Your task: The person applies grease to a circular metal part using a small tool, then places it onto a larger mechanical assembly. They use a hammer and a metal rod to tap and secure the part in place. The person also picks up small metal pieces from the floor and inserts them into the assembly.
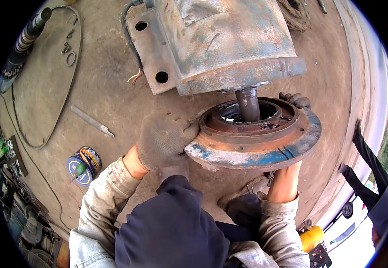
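Observation:
A rusty round end cover (247,157) with worn blue paint is tilted in front of a big motor housing (229,38). The motor's dark shaft (248,105) reaches into its central hole, where some white grease shows. My left hand (163,139), in a dirty grey work glove, is closed on the cover's left edge. From below, my right arm passes under the cover. The gloved fingers of my right hand (296,99) curl over its far right rim; the palm is hidden. A gap separates the cover from the housing.
On the ground at left lie a metal bar (92,121), a blue tin (90,161), several bolts (66,47) and a long cable (71,91). A thick shaft (24,42) is at far left. Dark-clothed legs (372,156) of another person appear at right.

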`<state>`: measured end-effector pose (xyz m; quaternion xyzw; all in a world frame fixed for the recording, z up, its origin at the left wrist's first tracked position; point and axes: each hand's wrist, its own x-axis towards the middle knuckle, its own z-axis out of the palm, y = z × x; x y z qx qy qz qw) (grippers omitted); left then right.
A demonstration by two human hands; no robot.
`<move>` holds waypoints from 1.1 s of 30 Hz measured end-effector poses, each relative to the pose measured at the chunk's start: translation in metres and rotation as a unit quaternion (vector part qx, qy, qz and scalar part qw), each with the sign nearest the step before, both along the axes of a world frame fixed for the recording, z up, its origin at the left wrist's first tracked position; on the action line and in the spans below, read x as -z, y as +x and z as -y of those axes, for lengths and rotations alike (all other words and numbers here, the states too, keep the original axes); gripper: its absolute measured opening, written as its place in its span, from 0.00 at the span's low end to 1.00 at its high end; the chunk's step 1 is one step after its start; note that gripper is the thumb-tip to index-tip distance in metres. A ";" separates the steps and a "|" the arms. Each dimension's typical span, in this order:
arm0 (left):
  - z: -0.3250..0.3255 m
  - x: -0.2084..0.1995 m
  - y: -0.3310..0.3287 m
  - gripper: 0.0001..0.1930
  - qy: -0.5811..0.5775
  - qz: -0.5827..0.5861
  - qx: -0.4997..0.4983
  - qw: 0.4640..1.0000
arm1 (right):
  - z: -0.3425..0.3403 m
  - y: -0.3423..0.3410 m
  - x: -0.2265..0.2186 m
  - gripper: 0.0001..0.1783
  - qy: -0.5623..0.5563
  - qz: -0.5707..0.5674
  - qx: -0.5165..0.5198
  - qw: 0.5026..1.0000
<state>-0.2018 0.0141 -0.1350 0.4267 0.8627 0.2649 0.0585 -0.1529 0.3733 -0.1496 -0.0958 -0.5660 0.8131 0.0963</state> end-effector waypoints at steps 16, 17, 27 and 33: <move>0.000 -0.015 -0.034 0.22 0.024 -0.009 -0.022 0.999 | -0.014 -0.036 0.015 0.19 0.058 -0.018 0.015 0.998; 0.000 -0.016 -0.036 0.18 0.028 -0.006 -0.028 0.999 | -0.015 -0.038 0.017 0.19 0.061 -0.019 0.016 0.998; 0.004 -0.017 -0.043 0.24 0.013 0.000 -0.045 0.999 | -0.014 -0.041 0.018 0.19 0.072 -0.023 0.014 0.997; 0.004 -0.018 -0.046 0.23 0.018 0.013 -0.041 0.999 | -0.009 -0.038 0.019 0.19 0.076 -0.022 0.014 0.997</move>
